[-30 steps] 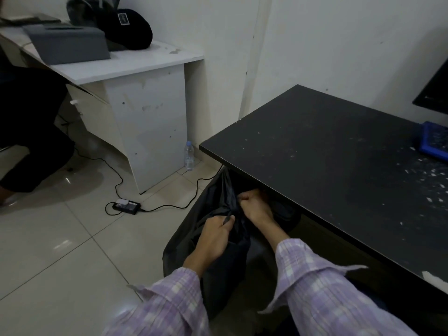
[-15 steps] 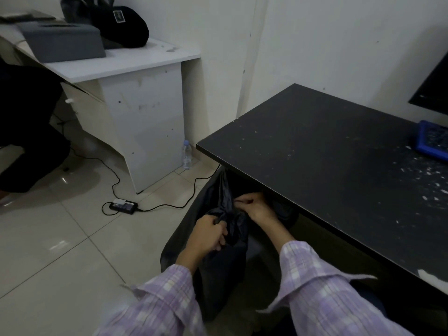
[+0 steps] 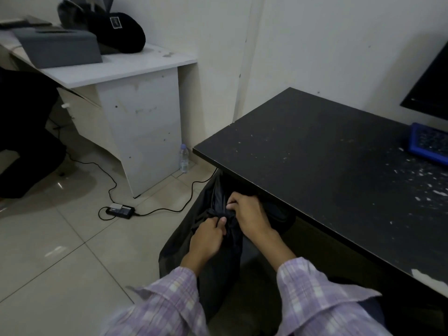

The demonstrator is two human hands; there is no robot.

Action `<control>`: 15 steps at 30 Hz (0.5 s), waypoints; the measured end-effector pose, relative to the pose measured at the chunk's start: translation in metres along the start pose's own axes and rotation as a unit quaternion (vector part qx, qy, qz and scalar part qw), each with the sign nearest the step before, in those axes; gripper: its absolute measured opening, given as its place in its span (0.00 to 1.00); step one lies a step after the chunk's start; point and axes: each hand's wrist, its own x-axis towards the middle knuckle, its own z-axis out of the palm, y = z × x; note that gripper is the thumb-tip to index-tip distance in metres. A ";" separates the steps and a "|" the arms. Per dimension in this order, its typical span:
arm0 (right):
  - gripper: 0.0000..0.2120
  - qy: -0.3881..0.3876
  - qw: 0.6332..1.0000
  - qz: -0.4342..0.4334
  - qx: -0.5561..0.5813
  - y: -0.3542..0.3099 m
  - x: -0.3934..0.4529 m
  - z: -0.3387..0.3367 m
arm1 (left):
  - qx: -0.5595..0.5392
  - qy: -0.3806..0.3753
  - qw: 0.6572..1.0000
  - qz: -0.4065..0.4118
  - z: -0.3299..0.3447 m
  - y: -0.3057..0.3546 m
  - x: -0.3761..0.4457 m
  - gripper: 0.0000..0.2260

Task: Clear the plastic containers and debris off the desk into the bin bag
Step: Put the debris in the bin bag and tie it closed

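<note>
A black bin bag (image 3: 189,238) hangs beside the front left corner of the black desk (image 3: 315,154), reaching down to the tiled floor. Both of my hands hold its gathered top just below the desk edge. My left hand (image 3: 208,236) is closed on the bunched plastic from the left. My right hand (image 3: 249,214) grips the same bunch from the right, the fingers of the two hands almost touching. White crumbs of debris (image 3: 417,178) lie scattered on the desk's right part. A blue tray (image 3: 429,144) stands at the desk's far right edge.
A white desk (image 3: 135,66) stands at the back left with a grey box (image 3: 58,47) and a black bag (image 3: 118,32) on it. A water bottle (image 3: 183,158) stands at its foot. A power adapter (image 3: 120,210) and cable lie on the floor. A dark monitor (image 3: 429,86) is at right.
My hands have drawn closer together on the bag's top, bunching the plastic tighter. The left hand moved up toward the right one.
</note>
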 end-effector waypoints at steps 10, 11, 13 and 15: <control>0.03 -0.108 0.916 0.188 0.338 0.010 0.003 -0.007 | -0.173 0.005 0.984 -0.036 0.013 0.000 0.004 0.16; 0.04 -0.129 0.894 0.193 0.384 0.010 0.005 -0.009 | -0.195 0.009 0.980 -0.038 0.014 0.003 0.004 0.15; 0.05 -0.146 0.878 0.195 0.412 0.010 0.006 -0.011 | -0.218 0.018 0.975 -0.037 0.014 0.009 0.003 0.15; 0.11 -0.114 0.901 0.187 0.376 0.013 0.007 -0.010 | -0.214 0.016 0.976 -0.032 0.016 0.010 0.004 0.15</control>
